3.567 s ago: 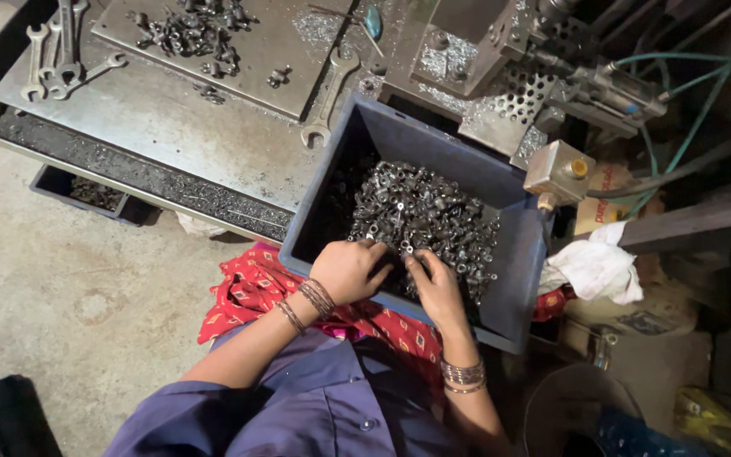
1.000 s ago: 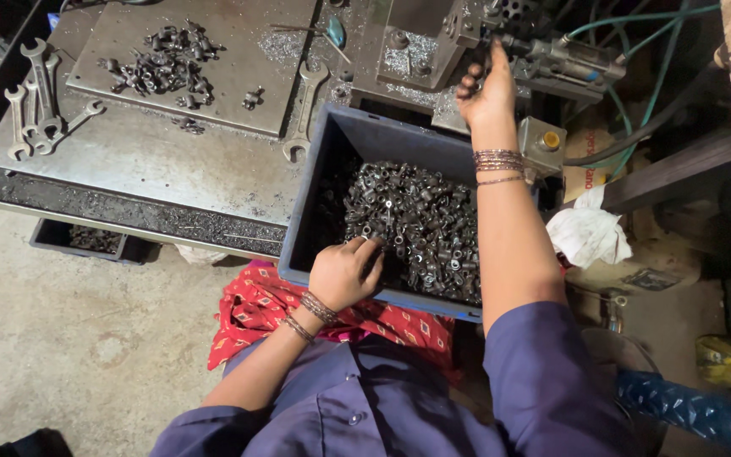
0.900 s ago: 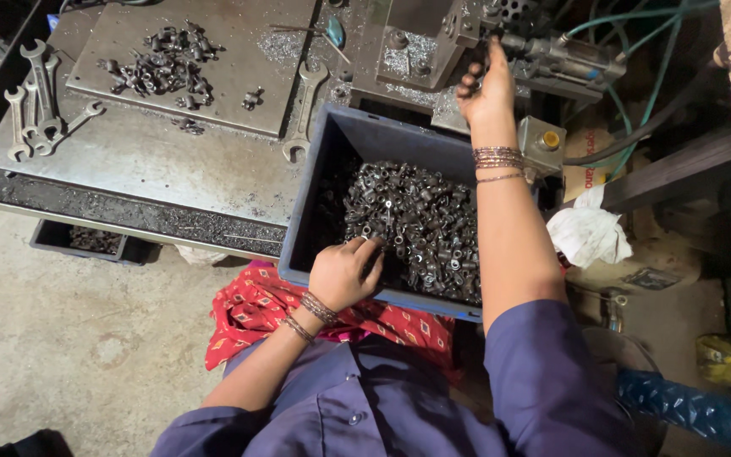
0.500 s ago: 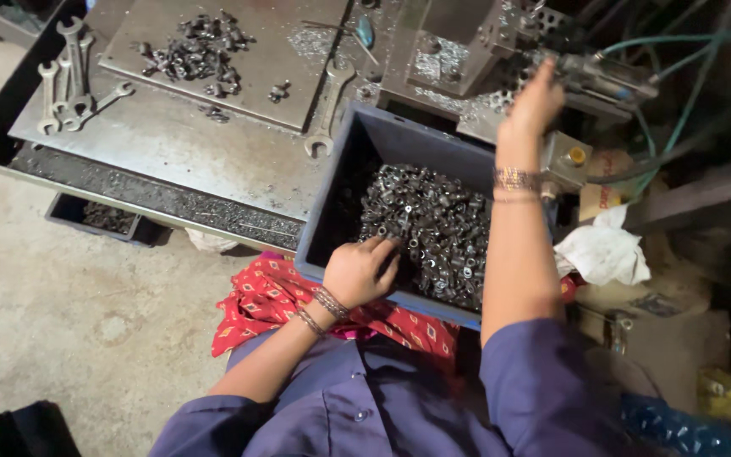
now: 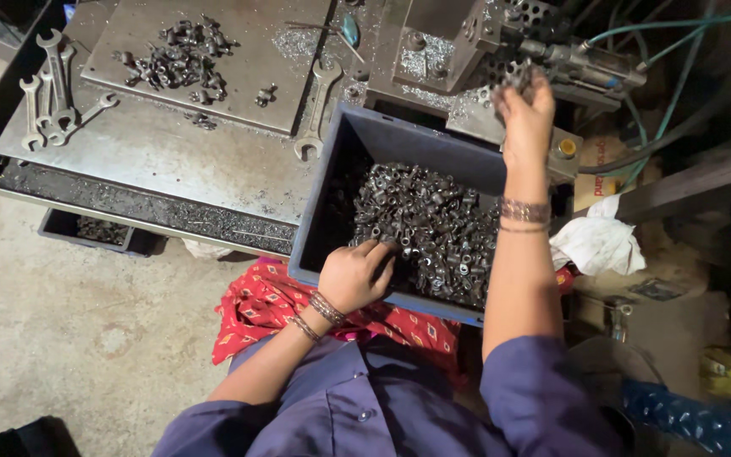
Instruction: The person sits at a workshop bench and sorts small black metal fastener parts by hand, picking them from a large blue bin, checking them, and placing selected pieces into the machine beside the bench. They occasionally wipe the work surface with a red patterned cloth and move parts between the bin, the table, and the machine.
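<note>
A dark blue plastic bin [image 5: 344, 161] sits in front of me, holding a heap of small dark metal parts [image 5: 433, 224]. My left hand [image 5: 354, 275] rests on the near side of that heap, fingers curled into the parts. My right hand [image 5: 524, 118] is raised past the bin's far rim, up against the perforated metal part of a machine [image 5: 484, 42]. Its fingers are bunched, and what they hold is hidden. Bangles circle both wrists.
A steel work table [image 5: 171, 152] lies to the left with several wrenches [image 5: 52, 93], a pile of metal parts [image 5: 179, 55] and another wrench [image 5: 319, 106]. Green hoses [image 5: 678, 51] run off the machine. A white rag [image 5: 598, 241] lies at the right, red patterned cloth [image 5: 272, 305] on my lap.
My right hand left the heap in the bin and reached up to the machine, and now sits slightly lower and off it. My left hand stayed in the parts.
</note>
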